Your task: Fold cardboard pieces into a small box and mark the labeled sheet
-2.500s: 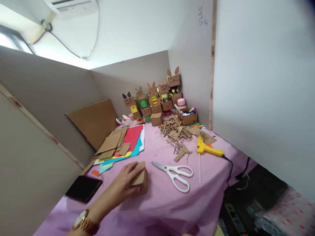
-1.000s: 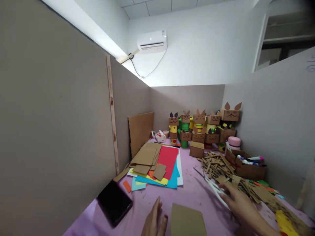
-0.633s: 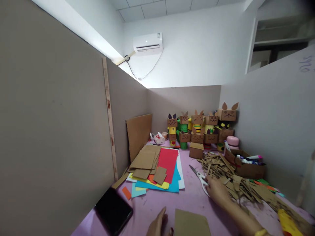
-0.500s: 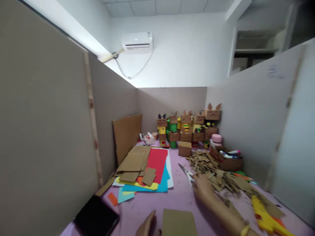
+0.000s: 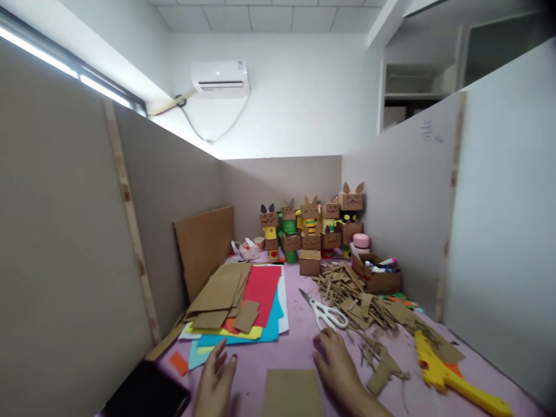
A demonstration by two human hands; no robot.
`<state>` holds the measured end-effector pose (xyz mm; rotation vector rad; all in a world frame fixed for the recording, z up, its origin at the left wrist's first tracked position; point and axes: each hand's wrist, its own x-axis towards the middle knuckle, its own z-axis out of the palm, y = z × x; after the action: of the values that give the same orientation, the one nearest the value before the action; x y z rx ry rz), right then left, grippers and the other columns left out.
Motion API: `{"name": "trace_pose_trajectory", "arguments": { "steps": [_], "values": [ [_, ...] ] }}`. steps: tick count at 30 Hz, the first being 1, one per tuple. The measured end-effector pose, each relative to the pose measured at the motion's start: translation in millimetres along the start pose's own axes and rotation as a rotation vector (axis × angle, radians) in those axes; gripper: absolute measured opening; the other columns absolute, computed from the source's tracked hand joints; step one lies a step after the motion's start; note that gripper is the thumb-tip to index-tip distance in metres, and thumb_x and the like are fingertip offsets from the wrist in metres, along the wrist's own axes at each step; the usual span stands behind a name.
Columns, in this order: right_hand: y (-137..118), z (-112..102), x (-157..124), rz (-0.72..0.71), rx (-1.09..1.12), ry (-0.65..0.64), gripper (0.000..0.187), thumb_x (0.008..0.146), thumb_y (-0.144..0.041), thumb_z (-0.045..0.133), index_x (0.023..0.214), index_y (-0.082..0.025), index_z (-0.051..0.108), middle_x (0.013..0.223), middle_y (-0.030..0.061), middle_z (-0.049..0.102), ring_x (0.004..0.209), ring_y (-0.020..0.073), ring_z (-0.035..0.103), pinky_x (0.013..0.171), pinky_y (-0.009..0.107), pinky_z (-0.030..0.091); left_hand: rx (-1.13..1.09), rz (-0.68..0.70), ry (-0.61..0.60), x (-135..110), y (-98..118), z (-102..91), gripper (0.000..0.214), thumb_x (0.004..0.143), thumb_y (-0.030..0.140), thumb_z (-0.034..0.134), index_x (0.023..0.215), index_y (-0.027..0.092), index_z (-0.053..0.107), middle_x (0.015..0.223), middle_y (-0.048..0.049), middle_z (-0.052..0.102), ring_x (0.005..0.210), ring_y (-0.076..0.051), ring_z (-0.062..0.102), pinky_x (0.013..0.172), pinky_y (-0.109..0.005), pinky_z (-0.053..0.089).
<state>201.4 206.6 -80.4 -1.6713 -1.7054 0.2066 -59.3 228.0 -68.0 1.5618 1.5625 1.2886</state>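
Left hand (image 5: 215, 379): seen low in view, left of centre, raised near the lilac tablecloth (image 5: 252, 370); fingers spread, wide gap left between thumb and index.

Right hand (image 5: 341, 368): seen just below one pair of white-handled metal scissors (image 5: 318, 307). Fingers half curled, thumb and index set narrowly apart. Whether the handles are touched cannot be told. Scissors laid flat, blades pointed away and to the left.

One brown cardboard box (image 5: 293, 395), flat square top shown, placed between the two hands, apart from both; near end cut off by the lower edge.

Right side: one yellow glue gun (image 5: 439, 373) laid down; one heap of thin brown cardboard scraps (image 5: 343, 289), too many to be counted; one open cardboard carton (image 5: 384, 284) filled with pens, count obscured by overlap.

Left side: one flat black rectangular device (image 5: 147, 394), one small orange paper piece (image 5: 178, 364), one red paper sheet (image 5: 266, 292) overlapping a blue paper sheet (image 5: 271, 327). Larger brown cardboard sheets (image 5: 217, 292) are stacked alongside, number uncertain. One large cardboard panel (image 5: 206, 249) is leaned against the partition.

Far end: five eared cardboard heads (image 5: 310, 209) counted in the upper row; lower row partly hidden. One plain closed carton (image 5: 310, 265) stands before them.
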Motion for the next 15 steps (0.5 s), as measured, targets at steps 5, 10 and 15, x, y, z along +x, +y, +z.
{"name": "trace_pose_trajectory", "arguments": {
  "steps": [5,10,15],
  "values": [
    [1.9,-0.7,-1.5,-0.029,0.004,-0.007,0.026,0.077,-0.002,0.047,0.094,-0.011,0.065,0.108,0.0155,0.058,0.102,0.0273,0.053,0.091,0.035,0.041,0.11,0.06,0.117,22.8,18.6,13.1,0.058,0.088,0.05,0.028,0.127,0.008,0.037,0.131,-0.0219,0.049,0.121,-0.027,0.052,0.098,-0.04,0.046],
    [-3.5,-4.1,0.6,0.003,-0.047,0.014,0.026,0.074,-0.003,0.053,0.09,-0.018,0.067,0.107,0.0093,0.061,0.102,0.0245,0.055,0.089,0.031,0.043,0.342,0.191,0.21,50.4,28.9,17.8,0.062,0.089,0.05,0.029,0.131,0.006,0.038,0.133,-0.0235,0.042,0.138,-0.033,0.025,0.11,-0.051,0.024],
    [-4.2,-1.2,-0.9,0.012,-0.07,0.029,0.027,0.073,-0.002,0.052,0.089,-0.017,0.067,0.108,0.0104,0.061,0.103,0.025,0.055,0.09,0.032,0.044,0.597,0.094,0.36,83.9,25.0,6.1,0.058,0.089,0.031,0.036,0.133,-0.007,0.036,0.142,-0.037,0.021,0.139,-0.044,0.014,0.107,-0.058,0.02]
  ]
}}
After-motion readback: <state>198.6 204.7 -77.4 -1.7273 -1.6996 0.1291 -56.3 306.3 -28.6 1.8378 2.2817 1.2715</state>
